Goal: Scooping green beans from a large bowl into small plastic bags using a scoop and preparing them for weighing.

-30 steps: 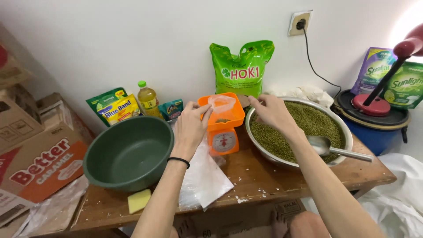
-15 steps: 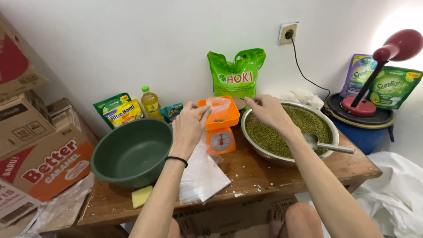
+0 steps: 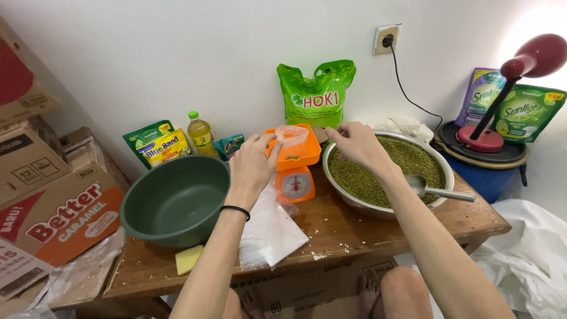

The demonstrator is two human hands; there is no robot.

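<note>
A small clear plastic bag (image 3: 292, 135) sits in the tray of an orange kitchen scale (image 3: 293, 168) at the middle of the wooden table (image 3: 331, 227). My left hand (image 3: 253, 165) pinches the bag's left edge at the tray. Over the left rim of a wide metal bowl (image 3: 354, 204) full of green mung beans (image 3: 384, 165), my right hand (image 3: 357, 145) points its fingertips at the tray's right side. Whether those fingers grip anything is unclear. A metal spoon (image 3: 434, 189) lies in the beans.
A dark green plastic basin (image 3: 174, 201) stands at the left, with a yellow sponge (image 3: 189, 259) before it. Flat clear bags (image 3: 271, 227) lie under my left forearm. A green sack (image 3: 316, 94), packets and an oil bottle (image 3: 201, 134) line the wall. Cardboard boxes (image 3: 56, 215) stand left, a red lamp (image 3: 502, 94) right.
Both hands have stayed at the scale's tray with the bag. My right fingertips have drawn slightly back from the bag. The view has shifted a little upward.
</note>
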